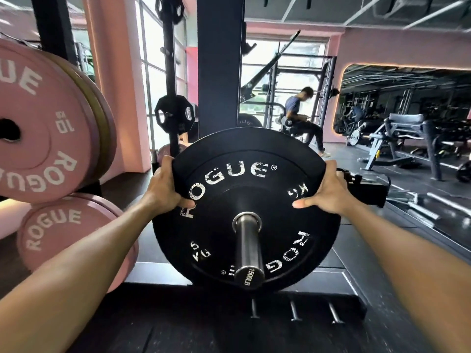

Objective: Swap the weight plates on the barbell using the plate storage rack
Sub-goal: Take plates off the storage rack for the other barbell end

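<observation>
A black 5 kg Rogue plate (244, 179) sits on the steel barbell sleeve (248, 248), whose end points toward me. My left hand (164, 188) grips the plate's upper left rim, thumb on its face. My right hand (328, 191) grips the upper right rim, thumb pressed on the face. Pink Rogue plates hang on the storage rack at the left: a large 10 kg one (43, 128) above and another (63, 233) below.
A black rack upright (220, 64) stands right behind the plate. Small black plates (175, 115) hang on a post further back. A person sits on a machine (300, 118) in the background. A bench machine (405, 138) and mirror are at the right.
</observation>
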A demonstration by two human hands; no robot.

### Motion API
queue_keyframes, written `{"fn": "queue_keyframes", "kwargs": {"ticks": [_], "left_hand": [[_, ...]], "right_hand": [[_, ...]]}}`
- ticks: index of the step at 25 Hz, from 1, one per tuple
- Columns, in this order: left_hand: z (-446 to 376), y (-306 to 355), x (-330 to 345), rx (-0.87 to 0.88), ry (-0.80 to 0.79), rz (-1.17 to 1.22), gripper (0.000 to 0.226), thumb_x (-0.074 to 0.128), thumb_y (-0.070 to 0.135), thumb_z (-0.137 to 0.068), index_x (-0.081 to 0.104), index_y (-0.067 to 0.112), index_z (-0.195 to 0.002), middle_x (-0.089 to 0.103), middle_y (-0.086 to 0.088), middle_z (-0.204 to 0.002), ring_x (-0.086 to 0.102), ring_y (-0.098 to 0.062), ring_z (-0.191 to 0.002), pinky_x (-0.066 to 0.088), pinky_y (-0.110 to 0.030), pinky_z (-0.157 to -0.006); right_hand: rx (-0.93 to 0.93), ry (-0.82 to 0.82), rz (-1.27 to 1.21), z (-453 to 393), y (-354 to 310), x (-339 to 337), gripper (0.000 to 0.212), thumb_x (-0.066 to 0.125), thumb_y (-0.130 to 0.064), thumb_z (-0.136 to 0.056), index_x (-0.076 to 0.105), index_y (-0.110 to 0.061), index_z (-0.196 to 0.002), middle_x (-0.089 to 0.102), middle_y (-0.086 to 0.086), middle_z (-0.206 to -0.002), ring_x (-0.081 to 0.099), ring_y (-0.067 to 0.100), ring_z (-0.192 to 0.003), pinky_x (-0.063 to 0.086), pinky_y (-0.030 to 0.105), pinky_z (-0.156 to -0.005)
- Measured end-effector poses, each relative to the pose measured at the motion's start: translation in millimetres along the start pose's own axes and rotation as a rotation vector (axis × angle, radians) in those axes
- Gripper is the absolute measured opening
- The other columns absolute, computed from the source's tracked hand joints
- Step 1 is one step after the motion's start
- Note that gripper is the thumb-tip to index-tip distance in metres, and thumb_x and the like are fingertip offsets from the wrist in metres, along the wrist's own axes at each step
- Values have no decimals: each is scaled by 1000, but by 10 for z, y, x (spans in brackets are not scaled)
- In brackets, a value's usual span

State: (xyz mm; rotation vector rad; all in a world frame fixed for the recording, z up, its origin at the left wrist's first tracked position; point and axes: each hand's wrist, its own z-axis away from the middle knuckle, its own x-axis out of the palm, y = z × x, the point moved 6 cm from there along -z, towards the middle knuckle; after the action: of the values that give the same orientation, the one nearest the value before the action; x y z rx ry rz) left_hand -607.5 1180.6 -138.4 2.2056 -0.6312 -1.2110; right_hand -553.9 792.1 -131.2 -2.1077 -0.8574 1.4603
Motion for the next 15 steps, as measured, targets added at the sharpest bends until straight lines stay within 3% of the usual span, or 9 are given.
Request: {"fn": "queue_keyframes", "kwargs": {"ticks": [6,11,15], "left_hand": [[-623,-150,304,-3,-1,44,95,97,7,-49,30,22,-115,53,-10,-119,53,-28,-109,47,-43,-93],[-1091,-284,517,4,-8,32,95,98,11,-46,31,24,-111,54,-9,-117,55,-29,-109,49,-46,-95],[-1382,-367,641,-3,-11,22,96,99,12,-45,31,26,-111,55,-9,-117,55,-30,-109,49,-46,-95]], "right_hand": [[-5,27,14,-675,101,222,118,99,-30,-44,23,-24,-135,34,14,-128,35,35,-128,35,53,-108],[-2,33,34,-1151,176,392,114,99,-34,-42,24,-29,-127,37,13,-124,38,35,-125,37,56,-106],[6,41,60,-1442,224,483,113,99,-34,-43,25,-23,-128,39,17,-127,36,37,-127,36,55,-106]]}}
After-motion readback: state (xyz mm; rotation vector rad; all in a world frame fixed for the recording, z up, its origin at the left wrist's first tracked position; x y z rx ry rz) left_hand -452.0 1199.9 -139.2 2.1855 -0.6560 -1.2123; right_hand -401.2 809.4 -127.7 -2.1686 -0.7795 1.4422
